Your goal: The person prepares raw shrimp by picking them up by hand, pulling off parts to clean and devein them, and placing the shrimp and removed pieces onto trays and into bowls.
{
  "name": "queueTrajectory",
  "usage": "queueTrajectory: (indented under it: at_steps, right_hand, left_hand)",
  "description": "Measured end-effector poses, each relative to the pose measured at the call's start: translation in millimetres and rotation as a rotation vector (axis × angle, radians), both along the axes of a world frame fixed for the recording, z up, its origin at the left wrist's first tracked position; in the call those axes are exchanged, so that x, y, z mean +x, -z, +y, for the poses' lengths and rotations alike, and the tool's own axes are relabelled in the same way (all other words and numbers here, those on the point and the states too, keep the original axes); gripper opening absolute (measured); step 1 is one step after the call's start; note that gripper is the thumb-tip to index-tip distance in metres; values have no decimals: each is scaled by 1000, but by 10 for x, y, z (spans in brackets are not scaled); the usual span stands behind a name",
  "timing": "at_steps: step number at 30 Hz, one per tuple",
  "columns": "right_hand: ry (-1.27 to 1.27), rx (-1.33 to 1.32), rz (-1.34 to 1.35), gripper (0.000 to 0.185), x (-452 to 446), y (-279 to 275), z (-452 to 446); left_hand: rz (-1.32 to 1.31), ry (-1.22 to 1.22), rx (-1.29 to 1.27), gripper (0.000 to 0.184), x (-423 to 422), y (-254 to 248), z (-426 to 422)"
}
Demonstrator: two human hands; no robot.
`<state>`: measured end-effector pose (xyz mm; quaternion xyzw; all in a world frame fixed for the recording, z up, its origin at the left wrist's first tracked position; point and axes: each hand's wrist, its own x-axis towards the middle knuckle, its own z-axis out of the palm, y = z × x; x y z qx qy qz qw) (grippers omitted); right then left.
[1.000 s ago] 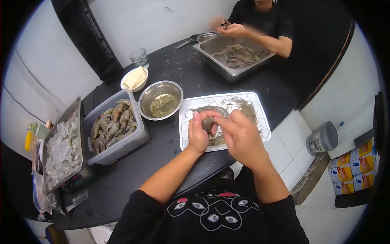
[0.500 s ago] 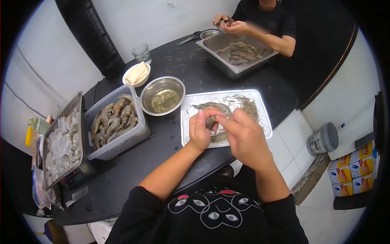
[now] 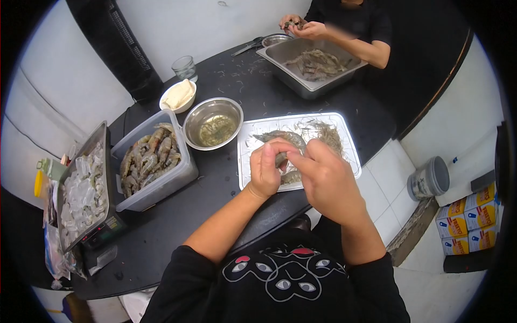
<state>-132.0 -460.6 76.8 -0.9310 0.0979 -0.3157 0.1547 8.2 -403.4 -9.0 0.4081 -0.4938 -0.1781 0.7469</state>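
Observation:
My left hand is closed around a grey shrimp, held low above the white tray. My right hand meets it from the other side, thumb and forefinger pinched together at the shrimp; whatever sits between those fingertips is hidden. Just beyond my hands, a whole shrimp lies on the tray, and another shrimp shows partly below them. Thin feelers and legs form a pile at the tray's far right.
Left of the tray stand a steel bowl of cloudy liquid and a plastic tub of shrimp. A scale carries a tray of ice. Across the table a co-worker's hands work above a deep steel pan.
The view has shifted slightly. My hands stay together around the shrimp, with the right fingertips moved only a little against it.

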Motion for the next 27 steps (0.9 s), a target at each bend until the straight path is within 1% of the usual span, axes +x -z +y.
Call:
queueTrajectory:
  at_steps: [5, 6, 9, 12, 15, 21, 24, 27]
  right_hand:
    - [27, -41, -22, 12, 51, 53, 21]
    - [34, -54, -27, 12, 65, 72, 25]
    - [18, -22, -115, 26, 116, 122, 30]
    - [34, -57, -107, 24, 143, 135, 38]
    - [35, -117, -84, 13, 163, 165, 27]
    - [55, -124, -126, 19, 247, 262, 26]
    - [56, -141, -181, 23, 305, 335, 14]
    - [66, -134, -302, 29, 369, 384, 17]
  left_hand:
    - [12, -65, -6, 54, -16, 9, -15]
    - [-24, -92, -15, 54, -12, 5, -19]
    - [-93, -153, -24, 53, -5, -20, -27]
    - [-81, -172, -14, 52, -10, -30, -32]
    - [-65, -196, -7, 52, -7, -15, -37]
    - [-45, -278, 27, 50, -24, -33, -46]
    - [-38, -299, 19, 50, -12, -34, -53]
    - [-24, -322, 29, 50, -19, -62, -55]
